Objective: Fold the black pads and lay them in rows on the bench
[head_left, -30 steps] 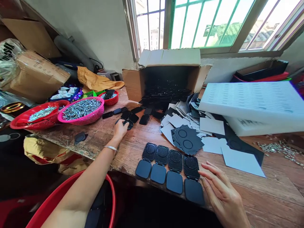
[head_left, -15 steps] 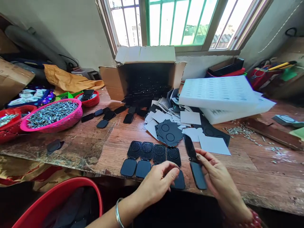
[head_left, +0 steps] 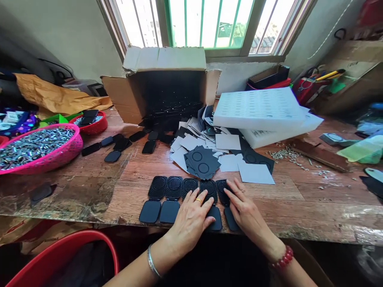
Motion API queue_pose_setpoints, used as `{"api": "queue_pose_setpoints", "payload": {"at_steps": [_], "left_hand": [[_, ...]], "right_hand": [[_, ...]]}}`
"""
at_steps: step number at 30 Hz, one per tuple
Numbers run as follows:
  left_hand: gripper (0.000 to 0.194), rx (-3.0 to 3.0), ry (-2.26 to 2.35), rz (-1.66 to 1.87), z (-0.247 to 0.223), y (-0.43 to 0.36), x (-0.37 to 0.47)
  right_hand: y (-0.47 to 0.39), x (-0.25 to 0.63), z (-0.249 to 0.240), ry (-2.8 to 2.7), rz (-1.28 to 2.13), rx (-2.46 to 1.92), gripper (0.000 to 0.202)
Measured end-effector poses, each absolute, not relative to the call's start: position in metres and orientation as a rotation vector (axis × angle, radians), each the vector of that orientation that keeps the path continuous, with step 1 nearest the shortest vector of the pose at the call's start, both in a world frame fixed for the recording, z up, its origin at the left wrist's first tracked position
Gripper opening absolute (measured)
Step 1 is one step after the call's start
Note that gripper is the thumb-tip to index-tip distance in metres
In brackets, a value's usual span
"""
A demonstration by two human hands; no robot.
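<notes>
- Since the earlier frame, the fifth hinged black piece [head_left: 222,191] has been lowered from a half-raised pose to the table [head_left: 284,203]; the left hand [head_left: 190,213] has been shifted onto the third and fourth pieces.
- Row: five hinged pieces laid open side by side; ridged halves [head_left: 157,187] turned to the window, plain halves [head_left: 150,211] to the table edge; the third is partly covered.
- Right hand [head_left: 248,213]: fingers laid over the fifth piece, not closed round it; left: fingers spread, nothing clamped.
- Progress, as judged: five pieces set out; other black pieces [head_left: 113,156] left loose beyond; ringed dark cards [head_left: 202,162] stacked behind the row, none seen laid on it.
- Cardboard box [head_left: 163,59]: tipped open, dark pieces heaped inside and at its mouth.
- Pink basket [head_left: 56,158]: filled with small metal parts [head_left: 38,143].
- Small red basket [head_left: 97,128]: metal bits held, black pieces rested on top.
- Red tub [head_left: 89,235]: dark contents, too dim to be told.
</notes>
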State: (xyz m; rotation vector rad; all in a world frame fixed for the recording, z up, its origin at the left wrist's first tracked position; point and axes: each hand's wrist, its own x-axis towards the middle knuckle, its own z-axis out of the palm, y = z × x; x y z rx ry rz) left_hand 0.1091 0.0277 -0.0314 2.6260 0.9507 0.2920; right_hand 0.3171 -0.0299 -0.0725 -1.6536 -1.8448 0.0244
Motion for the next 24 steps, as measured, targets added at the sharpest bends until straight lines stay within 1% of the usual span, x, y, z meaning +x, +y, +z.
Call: {"api": "queue_pose_setpoints", "payload": {"at_steps": [4, 7, 9, 10, 11, 12, 14, 17, 19, 21, 24], "left_hand": [[0.056, 2.607, 0.968, 0.282, -0.031, 0.021, 0.109], [0.06, 2.574, 0.913, 0.354, -0.03, 0.021, 0.104], [0.061, 2.534, 0.897, 0.423, -0.025, 0.037, 0.094], [0.059, 2.505, 0.938, 0.459, -0.021, 0.051, 0.086], [0.053, 2.464, 1.02, 0.498, -0.016, 0.07, 0.075], [0.043, 2.422, 1.133, 0.534, -0.01, 0.091, 0.062], [0.028, 2.278, 1.526, 0.63, 0.001, 0.14, 0.027], [0.035, 2.049, 1.931, 0.738, 0.011, 0.207, -0.03], [0.04, 1.858, 2.132, 0.781, 0.012, 0.236, -0.061], [0.039, 1.689, 2.23, 0.8, 0.012, 0.251, -0.083], [0.03, 1.516, 2.186, 0.821, 0.013, 0.254, -0.099]], "right_hand": [[-0.027, 0.312, -0.089, -1.848, -0.029, -1.676, 0.042], [-0.027, 0.31, -0.097, -1.85, -0.121, -1.665, 0.04], [-0.026, 0.312, -0.097, -1.858, -0.13, -1.641, 0.039], [-0.026, 0.314, -0.094, -1.854, -0.121, -1.631, 0.039], [-0.026, 0.316, -0.09, -1.842, -0.113, -1.623, 0.039], [-0.026, 0.318, -0.085, -1.825, -0.11, -1.618, 0.04], [-0.028, 0.321, -0.073, -1.789, -0.121, -1.613, 0.042], [-0.029, 0.323, -0.06, -1.766, -0.137, -1.607, 0.037], [-0.028, 0.322, -0.057, -1.759, -0.129, -1.6, 0.032], [-0.027, 0.318, -0.057, -1.755, -0.128, -1.568, 0.026], [-0.027, 0.311, -0.056, -1.751, -0.096, -1.515, 0.02]]}}
